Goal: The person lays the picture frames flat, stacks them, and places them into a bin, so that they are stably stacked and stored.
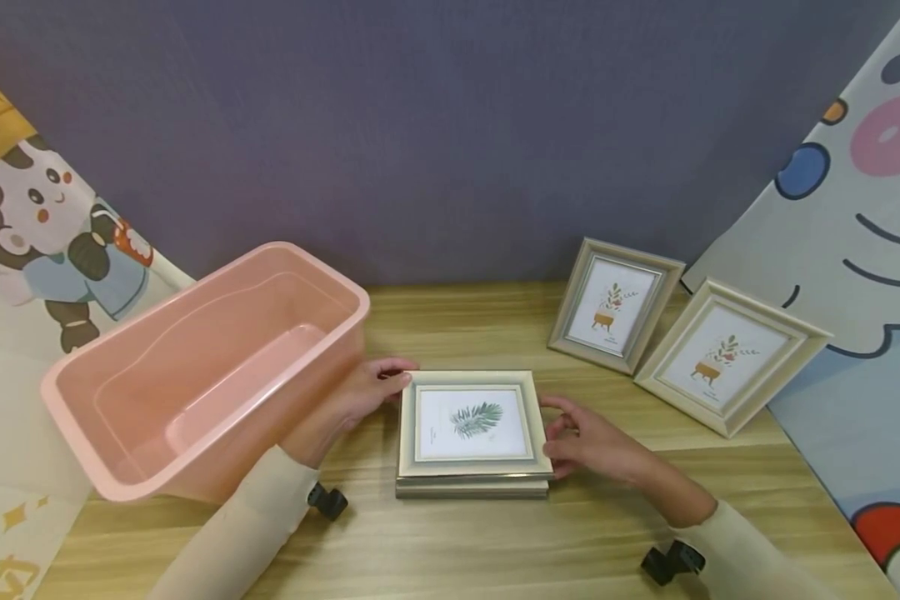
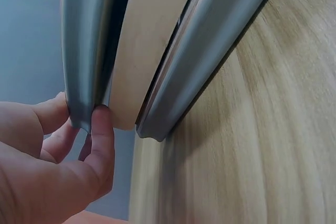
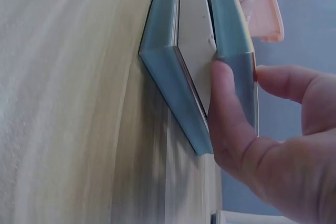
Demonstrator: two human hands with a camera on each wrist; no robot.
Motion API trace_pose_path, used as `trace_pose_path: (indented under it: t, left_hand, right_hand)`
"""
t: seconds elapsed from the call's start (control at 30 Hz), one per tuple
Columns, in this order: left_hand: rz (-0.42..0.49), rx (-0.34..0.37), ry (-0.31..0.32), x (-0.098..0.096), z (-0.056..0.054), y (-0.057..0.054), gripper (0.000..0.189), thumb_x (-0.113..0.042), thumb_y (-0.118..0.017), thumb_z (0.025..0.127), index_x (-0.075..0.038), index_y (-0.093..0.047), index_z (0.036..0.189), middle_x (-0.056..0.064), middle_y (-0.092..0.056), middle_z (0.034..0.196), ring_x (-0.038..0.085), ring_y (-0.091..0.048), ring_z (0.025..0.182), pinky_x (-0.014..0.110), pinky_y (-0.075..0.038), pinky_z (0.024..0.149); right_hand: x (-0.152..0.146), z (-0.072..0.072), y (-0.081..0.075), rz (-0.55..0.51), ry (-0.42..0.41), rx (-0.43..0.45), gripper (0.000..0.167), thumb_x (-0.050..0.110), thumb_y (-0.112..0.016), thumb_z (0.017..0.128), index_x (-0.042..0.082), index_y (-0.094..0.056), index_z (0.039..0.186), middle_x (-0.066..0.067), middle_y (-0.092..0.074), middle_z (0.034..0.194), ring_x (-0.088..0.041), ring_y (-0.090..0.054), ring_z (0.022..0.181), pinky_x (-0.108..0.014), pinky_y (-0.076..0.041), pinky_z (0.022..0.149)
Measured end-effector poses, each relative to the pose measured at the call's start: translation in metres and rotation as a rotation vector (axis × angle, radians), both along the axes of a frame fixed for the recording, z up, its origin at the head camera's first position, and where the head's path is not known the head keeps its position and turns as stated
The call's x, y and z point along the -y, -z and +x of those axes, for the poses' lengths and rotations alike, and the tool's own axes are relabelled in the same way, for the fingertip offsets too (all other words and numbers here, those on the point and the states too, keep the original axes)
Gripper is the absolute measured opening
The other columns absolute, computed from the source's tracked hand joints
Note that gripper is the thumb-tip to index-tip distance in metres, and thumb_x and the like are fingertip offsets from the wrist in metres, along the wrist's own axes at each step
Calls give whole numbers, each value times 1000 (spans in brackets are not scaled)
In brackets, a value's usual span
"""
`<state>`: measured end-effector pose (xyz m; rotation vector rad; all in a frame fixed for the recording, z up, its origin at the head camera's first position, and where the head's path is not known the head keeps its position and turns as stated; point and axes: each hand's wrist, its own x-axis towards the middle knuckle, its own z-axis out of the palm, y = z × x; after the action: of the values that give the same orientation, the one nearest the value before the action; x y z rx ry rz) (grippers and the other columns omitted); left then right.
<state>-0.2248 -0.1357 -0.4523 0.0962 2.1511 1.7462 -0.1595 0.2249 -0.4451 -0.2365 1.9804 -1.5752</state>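
A picture frame with a green leaf print lies face up on top of a stack on the wooden table. The left hand pinches its left edge, with the thumb above and fingertips under the rim in the left wrist view. On the opposite side, the right hand grips the right edge between thumb and fingers. Beneath it is a lower picture frame, resting on the table. A pale board shows between the two rims. Most of the lower frame's face is hidden.
A pink plastic tub stands at the left, beside the left forearm. At the right, two picture frames with potted-plant prints stand tilted back: a grey-beige frame and a cream frame. A dark wall rises behind the table.
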Motion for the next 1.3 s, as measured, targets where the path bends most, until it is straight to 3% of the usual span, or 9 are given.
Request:
trace_pose_path:
  t: [0.33, 0.6, 0.9, 1.03, 1.13, 1.3]
  left_hand:
    - [-37, -14, 5, 1, -1, 6, 33, -7, -57, 103, 6, -61, 133, 6, -62, 103, 12, -60, 87, 33, -57, 84]
    - [-24, 0, 17, -2, 0, 10, 34, -8, -57, 103, 6, -61, 134, 19, -64, 128, 11, -61, 100, 30, -56, 91]
    - [1, 39, 50, -1, -2, 11, 35, -8, -54, 104, 9, -58, 135, 23, -65, 127, 12, -66, 100, 32, -58, 92]
    - [-50, 56, 71, -2, -4, 6, 37, -11, -53, 104, 7, -58, 136, 24, -63, 130, 16, -66, 101, 34, -57, 94]
    - [-168, 35, 100, -3, -5, -1, 37, -17, -56, 104, 0, -60, 137, 18, -64, 131, 19, -64, 104, 35, -55, 94]
    - [-322, -82, 166, -8, -10, -12, 40, -20, -58, 102, -1, -60, 137, 17, -65, 131, 29, -62, 116, 41, -53, 98]
  right_hand:
    - [4, 5, -1, -15, 36, 48, 81, 2, -67, 92, -1, -18, 156, -16, -48, 107, -24, -66, 81, -42, -64, 73]
    - [2, 9, 1, -46, 29, 65, 84, 2, -68, 91, -1, -15, 156, -15, -49, 105, -24, -67, 80, -40, -64, 71]
    - [-2, 8, 7, -62, 11, 88, 85, 5, -69, 92, -2, -14, 157, -15, -51, 106, -23, -68, 86, -40, -64, 74]
    - [-1, 5, 7, -62, 15, 99, 85, 4, -69, 92, -4, -15, 157, -16, -51, 108, -23, -67, 90, -42, -63, 78]
    - [-1, 1, 5, -49, 12, 90, 83, 5, -68, 93, -5, -16, 157, -18, -51, 110, -24, -67, 91, -43, -63, 80]
    - [-7, -7, 1, 5, 0, 34, 78, 10, -64, 97, -6, -17, 157, -18, -54, 111, -24, -67, 92, -43, -63, 81]
